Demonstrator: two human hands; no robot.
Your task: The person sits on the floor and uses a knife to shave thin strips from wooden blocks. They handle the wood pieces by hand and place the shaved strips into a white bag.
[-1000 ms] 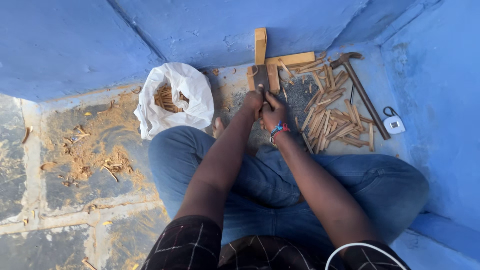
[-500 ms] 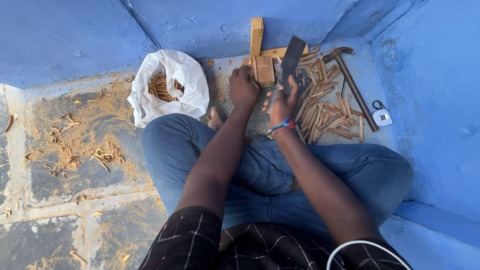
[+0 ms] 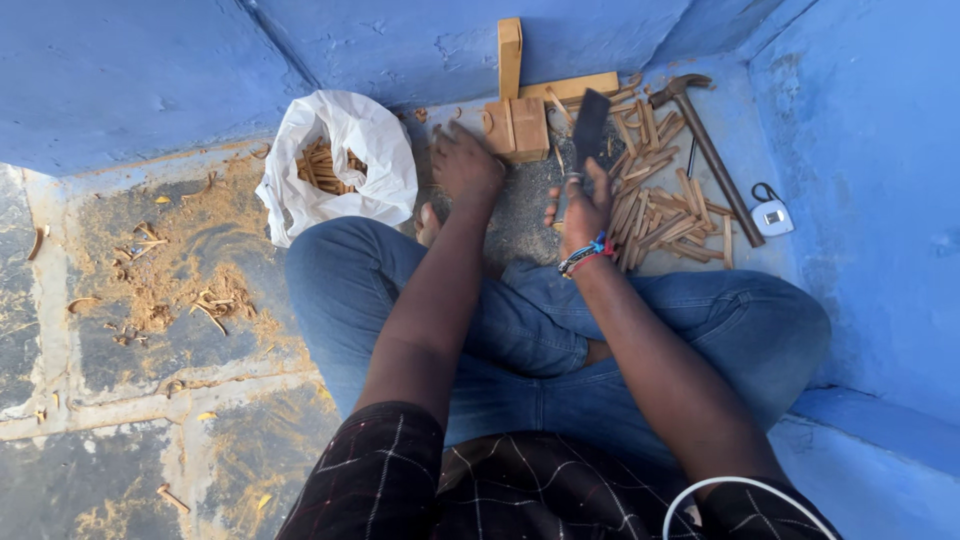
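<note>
Right hand grips a dark blade raised at 12 o'clock, left hand loosely curled by the wood block on the floor: a glancing chop could catch those close fingers or scatter the sticks.

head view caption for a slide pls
Seated person's left hand steadies a wooden block; right hand raises a dark blade.

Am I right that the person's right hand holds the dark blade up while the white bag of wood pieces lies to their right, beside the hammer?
Not quite: the head view shows the white bag on their left, away from the hammer. The right hand does hold the dark blade up.
</note>
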